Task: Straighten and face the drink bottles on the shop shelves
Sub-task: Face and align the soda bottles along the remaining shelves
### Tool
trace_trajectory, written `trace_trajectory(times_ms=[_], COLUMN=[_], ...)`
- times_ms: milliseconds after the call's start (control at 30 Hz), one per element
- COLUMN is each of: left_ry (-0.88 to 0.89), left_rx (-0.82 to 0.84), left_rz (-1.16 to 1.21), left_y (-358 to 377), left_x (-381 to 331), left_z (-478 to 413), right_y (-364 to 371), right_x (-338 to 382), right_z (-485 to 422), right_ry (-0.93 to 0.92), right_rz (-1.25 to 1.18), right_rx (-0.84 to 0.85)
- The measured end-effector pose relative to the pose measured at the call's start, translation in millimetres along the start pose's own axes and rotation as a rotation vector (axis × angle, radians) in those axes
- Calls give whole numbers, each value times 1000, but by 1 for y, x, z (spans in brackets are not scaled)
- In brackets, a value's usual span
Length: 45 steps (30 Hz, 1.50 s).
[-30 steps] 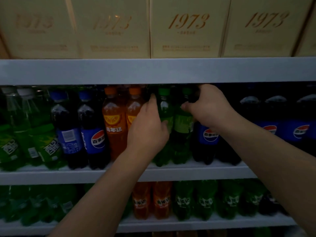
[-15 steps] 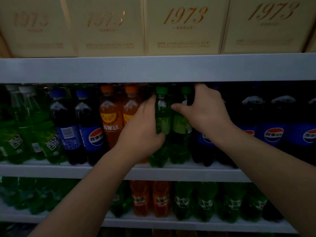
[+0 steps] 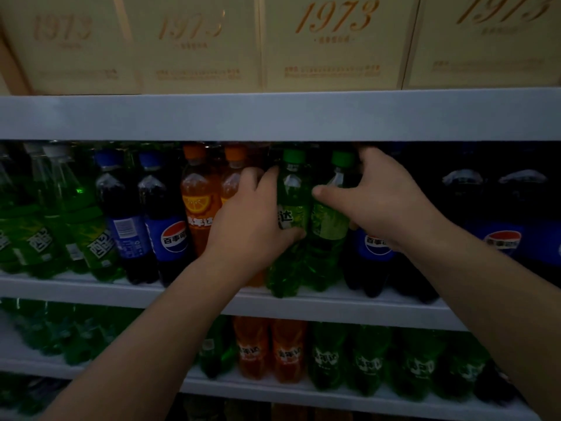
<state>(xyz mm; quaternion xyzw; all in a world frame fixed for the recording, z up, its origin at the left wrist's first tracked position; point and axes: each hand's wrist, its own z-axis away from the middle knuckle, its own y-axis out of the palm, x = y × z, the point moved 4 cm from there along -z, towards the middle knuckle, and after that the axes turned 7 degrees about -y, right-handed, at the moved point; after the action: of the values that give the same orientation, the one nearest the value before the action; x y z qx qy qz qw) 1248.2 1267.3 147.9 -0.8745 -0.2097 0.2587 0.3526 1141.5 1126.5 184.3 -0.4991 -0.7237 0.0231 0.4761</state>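
Both hands are up at the middle shelf (image 3: 334, 308). My left hand (image 3: 252, 220) is wrapped round the left green bottle (image 3: 291, 189), thumb across its label, fingers curled behind it right next to the orange bottles (image 3: 198, 208). My right hand (image 3: 382, 202) grips the right green bottle (image 3: 329, 226), thumb pressed on the front, fingers hooked round the back near the cap. The 2 green ones stand on the shelf touching each other, with a cola bottle (image 3: 375, 247) just to their right. Beige 1973 boxes (image 3: 334, 41) sit on the shelf above.
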Motion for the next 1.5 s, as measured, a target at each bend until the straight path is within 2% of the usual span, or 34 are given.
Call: trace_trajectory(times_ms=[167, 367, 533, 667, 800, 933, 1067, 1300, 1367, 1500], left_ry=[101, 26, 14, 10, -69, -292, -454, -440, -412, -382], left_rx=[107, 90, 16, -123, -183, -135, -91, -133, -142, -154], left_rz=[164, 182, 51, -142, 1, 133, 162, 141, 135, 104], left_y=[-1, 3, 8, 11, 33, 63, 75, 81, 83, 86], left_x=[-2, 1, -3, -7, 1, 11, 15, 15, 14, 14], left_z=[0, 1, 9, 33, 75, 105, 109, 104, 105, 107], right_y=[3, -4, 3, 11, 11, 11, 32, 68, 64, 35], right_x=[0, -8, -3, -2, -5, -7, -10, -38, -35, -10], right_z=[5, -2, 7, 13, 9, 3, 23, 76, 83, 72], right_ry=[-140, -77, -168, -228, -217, -152, -169, -52, -126, -447], right_rz=[190, 78, 139, 271, 268, 230, 185, 129, 174, 321], right_rx=[-57, 47, -20, -80, -42, -17, -80, -251, -347, -560])
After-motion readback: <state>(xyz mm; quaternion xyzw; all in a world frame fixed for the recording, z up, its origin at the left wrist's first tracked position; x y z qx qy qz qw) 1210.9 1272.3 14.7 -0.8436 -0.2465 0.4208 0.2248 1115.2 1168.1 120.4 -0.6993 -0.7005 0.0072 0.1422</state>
